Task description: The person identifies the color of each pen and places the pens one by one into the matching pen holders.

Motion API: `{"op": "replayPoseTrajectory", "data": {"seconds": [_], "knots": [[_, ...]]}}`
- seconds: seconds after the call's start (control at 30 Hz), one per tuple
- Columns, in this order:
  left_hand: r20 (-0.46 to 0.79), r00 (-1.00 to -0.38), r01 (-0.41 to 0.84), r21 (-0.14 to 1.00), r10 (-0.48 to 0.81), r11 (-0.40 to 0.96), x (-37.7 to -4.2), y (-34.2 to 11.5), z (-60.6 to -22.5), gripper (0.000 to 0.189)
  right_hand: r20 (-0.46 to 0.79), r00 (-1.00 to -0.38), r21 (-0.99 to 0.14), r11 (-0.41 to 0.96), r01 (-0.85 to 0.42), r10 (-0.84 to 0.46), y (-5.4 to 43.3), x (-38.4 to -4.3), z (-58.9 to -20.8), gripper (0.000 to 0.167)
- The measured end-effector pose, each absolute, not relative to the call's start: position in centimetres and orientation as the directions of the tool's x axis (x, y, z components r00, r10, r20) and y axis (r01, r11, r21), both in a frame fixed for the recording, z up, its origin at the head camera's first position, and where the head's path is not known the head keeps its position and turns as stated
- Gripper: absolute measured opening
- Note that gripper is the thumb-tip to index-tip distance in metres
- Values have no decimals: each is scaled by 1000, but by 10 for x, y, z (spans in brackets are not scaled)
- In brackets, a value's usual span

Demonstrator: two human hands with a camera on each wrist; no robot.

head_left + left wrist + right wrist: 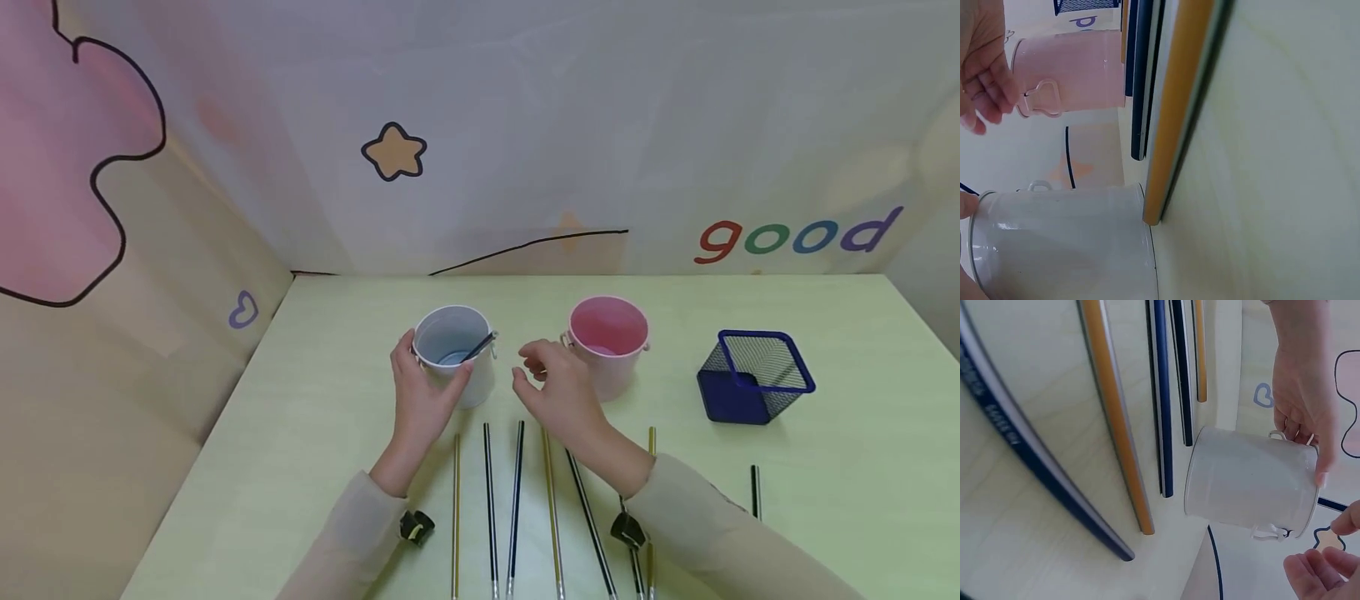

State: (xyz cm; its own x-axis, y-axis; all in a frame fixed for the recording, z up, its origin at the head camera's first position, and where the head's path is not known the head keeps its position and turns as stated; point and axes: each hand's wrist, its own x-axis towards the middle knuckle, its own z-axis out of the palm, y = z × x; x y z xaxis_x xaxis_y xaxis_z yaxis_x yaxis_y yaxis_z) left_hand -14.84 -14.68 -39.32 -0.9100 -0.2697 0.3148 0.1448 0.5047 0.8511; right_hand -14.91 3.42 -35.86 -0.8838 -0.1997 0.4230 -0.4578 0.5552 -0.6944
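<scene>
Head view: I watch the left hand [420, 387] grip the white bucket [474, 390] by its rim, thumb and fingers wrapped about one side, as the bucket stands on the worktop [300, 433] with a dark stick [477, 347] leaning inside. The right hand [566, 387] hovers between that bucket and the pink bucket [613, 375], its fingers loosely curled, thumb apart, pinching nothing. With the grip on one side only, I judge a sideways pull could tip the white bucket and send the stick sliding. A careless swing right could clip the pink rim; farther right stands the blue mesh basket [738, 404]. The broadest room runs left, toward the worktop's slanting edge; the wall [517, 125] closes off the back.

Left wrist view: I see a yellow handle [1179, 112] ending just beside the white bucket's base. Sliding the bucket toward the person could roll it.

Right wrist view: brush handles [1113, 419] fan out toward the white bucket, so a low forearm could scatter them. The right hand's fingertips hang near the bucket's lug [1270, 533], apart from it; a snag there would jolt the bucket, I reckon.
</scene>
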Motion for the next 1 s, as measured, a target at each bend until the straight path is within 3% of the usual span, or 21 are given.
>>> {"op": "replayPoseTrajectory", "data": {"seconds": [0.6, 1.0], "knots": [[300, -914, 128, 852, -274, 508, -146, -150, -390, 85, 222, -950, -675, 668, -312, -220, 59, -131, -375, 12], [257, -930, 89, 852, -264, 516, -148, -146, -390, 92, 37, -977, -629, 755, -186, -210, 71, -118, -385, 19]]}}
